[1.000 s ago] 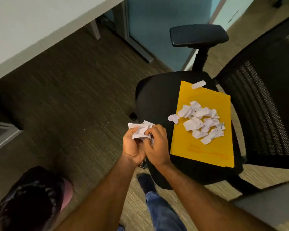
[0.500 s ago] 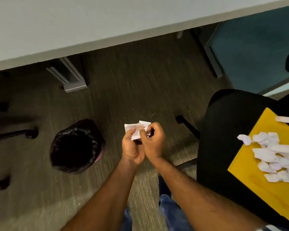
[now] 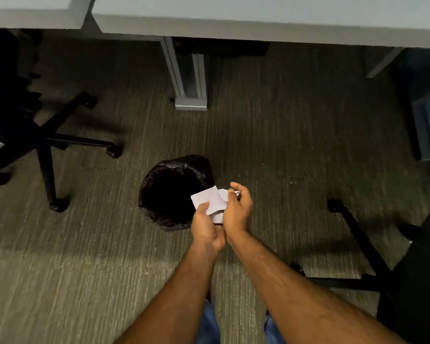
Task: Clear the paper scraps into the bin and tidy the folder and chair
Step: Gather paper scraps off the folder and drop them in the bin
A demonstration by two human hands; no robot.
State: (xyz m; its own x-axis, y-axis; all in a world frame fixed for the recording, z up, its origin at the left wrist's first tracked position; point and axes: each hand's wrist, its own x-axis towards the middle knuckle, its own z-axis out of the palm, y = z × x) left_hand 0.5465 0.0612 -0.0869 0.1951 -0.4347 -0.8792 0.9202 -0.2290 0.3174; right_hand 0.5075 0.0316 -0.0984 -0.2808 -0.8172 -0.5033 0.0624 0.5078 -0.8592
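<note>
A bunch of white paper scraps (image 3: 212,200) is held between my left hand (image 3: 206,225) and my right hand (image 3: 237,211), pressed together at the wrists. The scraps hang over the right rim of the black-lined bin (image 3: 170,192), which stands on the carpet just left of my hands. My right fingers are loosening around the paper. Only the black seat edge and base legs of the chair (image 3: 372,254) show at the right; the folder is out of view.
A grey desk (image 3: 233,18) runs along the top, with its metal leg (image 3: 190,78) on the carpet behind the bin. A second black chair base (image 3: 52,145) with castors stands at the left. My jeans (image 3: 209,324) show at the bottom.
The view has swung left from the chair and yellow folder to the bin. My hands carried the scraps leftward to the bin's rim, and my right fingers have loosened.
</note>
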